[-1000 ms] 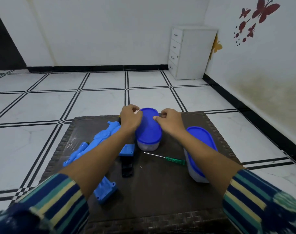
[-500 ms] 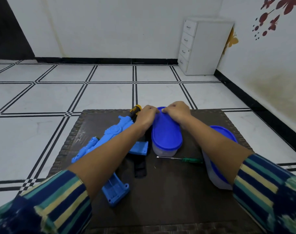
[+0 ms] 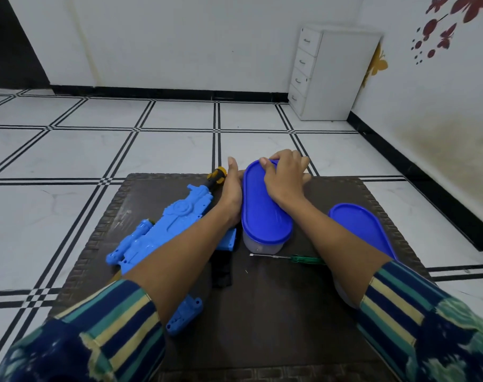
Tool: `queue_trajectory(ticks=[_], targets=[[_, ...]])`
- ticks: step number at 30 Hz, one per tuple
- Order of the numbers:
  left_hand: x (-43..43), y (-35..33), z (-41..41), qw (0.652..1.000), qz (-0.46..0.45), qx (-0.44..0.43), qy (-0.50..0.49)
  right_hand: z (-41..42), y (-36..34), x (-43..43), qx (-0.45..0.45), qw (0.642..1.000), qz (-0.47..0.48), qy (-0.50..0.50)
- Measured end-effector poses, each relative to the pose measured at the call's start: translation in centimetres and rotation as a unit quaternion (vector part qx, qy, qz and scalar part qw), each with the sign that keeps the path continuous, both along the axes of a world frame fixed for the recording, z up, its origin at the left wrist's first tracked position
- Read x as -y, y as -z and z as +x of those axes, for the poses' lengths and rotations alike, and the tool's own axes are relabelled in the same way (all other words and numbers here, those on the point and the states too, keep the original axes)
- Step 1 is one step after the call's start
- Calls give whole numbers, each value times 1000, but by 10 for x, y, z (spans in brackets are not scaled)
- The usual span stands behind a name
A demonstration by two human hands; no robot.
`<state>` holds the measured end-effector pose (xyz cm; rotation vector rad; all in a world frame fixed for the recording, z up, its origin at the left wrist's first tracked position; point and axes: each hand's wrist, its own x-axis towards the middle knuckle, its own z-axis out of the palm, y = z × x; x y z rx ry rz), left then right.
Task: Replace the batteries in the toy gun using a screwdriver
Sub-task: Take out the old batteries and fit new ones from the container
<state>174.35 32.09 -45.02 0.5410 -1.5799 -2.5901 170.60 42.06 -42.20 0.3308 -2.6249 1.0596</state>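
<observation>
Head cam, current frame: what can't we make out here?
All head view.
- Container contents: lid shut, wall frosted.
- Second container: near end hidden by right forearm.
- Toy gun grip and battery cover: under left forearm.
- Left hand fingers: hidden between hand and container, grip unclear.
- Screwdriver tip type: too small; handle end under right forearm.

On my feed the gun [image 3: 176, 219] is light blue, its muzzle [image 3: 217, 175] yellow and black. I see a deep blue lid [image 3: 265, 213] on a clear tub [image 3: 262, 245], and the second lid [image 3: 359, 227] is the same blue. The screwdriver [image 3: 303, 259] has a green handle. The table [image 3: 102, 224] is dark brown with a woven rim. The floor [image 3: 69, 161] is white tile with black double lines. The sleeves [image 3: 119, 321] are striped navy, teal and cream. Red butterflies [image 3: 472, 6] mark the white wall [image 3: 152, 37].
</observation>
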Motion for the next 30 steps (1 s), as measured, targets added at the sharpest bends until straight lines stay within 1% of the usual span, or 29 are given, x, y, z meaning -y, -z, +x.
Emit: queue_trajectory(ticks=[3,5,8,10,12,14,15,17,18,19,20,21,22,23,25,26,28,30], targets=[[0,2,1,1000,-22,-1,1,-1,-4,0,-17,999,-41,-4],[3,-1,2,997,-70,-6,24,-3,-8,-2,-5,997,-82,-12],[3,-11,4,989,-132,1,64,0,-23,-15,53,983,-171,-48],[0,-16,6,983,-165,13,77,5,-39,-30,80,975,-198,-65],[0,-15,6,976,-203,33,66,12,-59,-44,86,965,-231,-95],[6,-5,-3,970,-235,54,30,27,-82,-64,97,947,-274,-136],[12,5,-12,970,-236,60,11,37,-93,-77,99,939,-287,-160],[21,13,-18,975,-209,74,-21,60,-114,-106,66,939,-267,-205],[18,1,-6,975,-205,72,-45,71,-121,-121,30,943,-242,-225],[11,-17,11,970,-226,58,-68,84,-127,-137,-5,949,-210,-236],[4,-32,26,955,-280,33,-90,96,-129,-149,-33,954,-166,-246],[-6,-44,43,926,-362,-3,-108,108,-127,-161,-54,959,-115,-253],[-17,-53,59,895,-429,-54,-109,118,-121,-171,-69,960,-69,-261],[-31,-62,76,874,-465,-113,-87,126,-113,-178,-81,958,-36,-272],[-63,-71,103,845,-491,-211,-1,140,-92,-192,-112,948,-5,-298],[-77,-69,111,833,-497,-237,49,144,-79,-196,-120,944,3,-308],[-97,-58,117,805,-521,-251,133,149,-56,-206,-122,940,2,-319],[-103,-46,116,786,-550,-230,164,153,-36,-216,-104,943,-11,-315]])
